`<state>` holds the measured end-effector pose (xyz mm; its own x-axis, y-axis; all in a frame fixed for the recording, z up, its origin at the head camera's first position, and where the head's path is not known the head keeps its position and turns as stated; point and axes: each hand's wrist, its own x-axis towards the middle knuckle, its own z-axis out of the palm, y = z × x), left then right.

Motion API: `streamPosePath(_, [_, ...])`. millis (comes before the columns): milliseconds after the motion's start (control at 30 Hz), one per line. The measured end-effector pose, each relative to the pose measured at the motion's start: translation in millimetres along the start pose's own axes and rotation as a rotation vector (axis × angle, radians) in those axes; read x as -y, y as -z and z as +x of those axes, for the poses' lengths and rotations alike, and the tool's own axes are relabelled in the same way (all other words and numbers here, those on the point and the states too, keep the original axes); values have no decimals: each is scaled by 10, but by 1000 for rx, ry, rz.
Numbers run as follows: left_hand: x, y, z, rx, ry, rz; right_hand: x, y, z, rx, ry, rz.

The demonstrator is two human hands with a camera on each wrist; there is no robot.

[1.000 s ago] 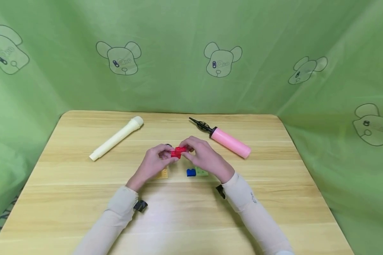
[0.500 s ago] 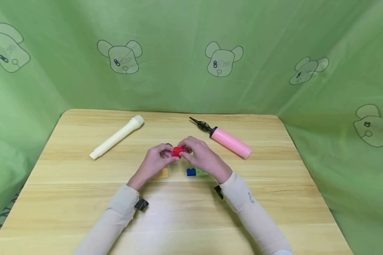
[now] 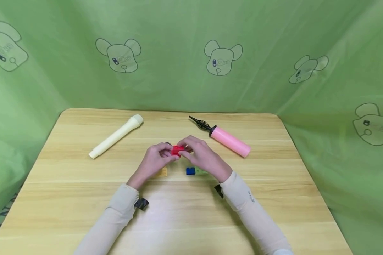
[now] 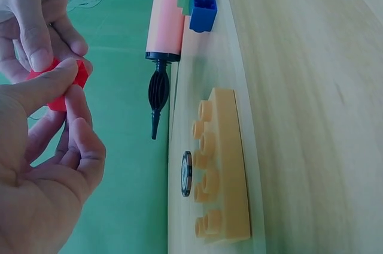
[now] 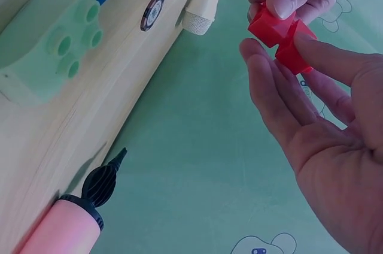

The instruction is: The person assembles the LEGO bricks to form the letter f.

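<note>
Over the middle of the table, my two hands meet at a pair of small red toy bricks. My left hand (image 3: 152, 161) pinches one red brick (image 5: 271, 26) between thumb and fingers. My right hand (image 3: 201, 156) pinches the other red brick (image 5: 291, 52) from the right, thumb on its near side. In the right wrist view the two bricks press against each other, slightly offset. Below the hands on the tabletop lie a yellow-orange studded brick (image 4: 226, 170), a blue brick (image 4: 203, 9) and a light green brick (image 5: 51, 38) beside the blue one.
A cream toy microphone (image 3: 116, 136) lies at the back left of the table (image 3: 166, 226). At the back right is a pink hand pump (image 3: 230, 141) with a black nozzle. A dark round disc (image 5: 152, 12) lies beyond the hands. Green printed cloth (image 3: 172, 88) encloses the table.
One second ago the red bricks sat staggered side by side; now they look more compact, closer in line. Both hands keep their grip and have barely moved.
</note>
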<state>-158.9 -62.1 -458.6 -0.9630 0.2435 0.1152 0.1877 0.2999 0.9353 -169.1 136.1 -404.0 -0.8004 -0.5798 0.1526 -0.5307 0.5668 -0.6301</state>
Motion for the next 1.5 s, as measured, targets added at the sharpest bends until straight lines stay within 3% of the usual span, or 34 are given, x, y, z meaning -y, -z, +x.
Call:
streamPosePath(267, [-16,-12,3,-6,20,-3,-6,-2,-15,-13,7,-8])
streamPosePath(500, [-41,-34,-1,-21,39,-59,19,23,-34,-21,-17,11])
streamPosePath(833, [-9,-61,-25,-52,84,-118,-8,-12,-19,-16,21,10])
streamPosePath(1133, [-18,-100,-32,-96,45,-143,-3,-20,-5,-10,25,16])
streamPosePath(1333, [-10,-110,-41,-91,44,-125,-4,-7,-1,36,25,-16])
streamPosePath(1500, [2,-104,-39,-120,25,-45,14,5,23,55,6,-42])
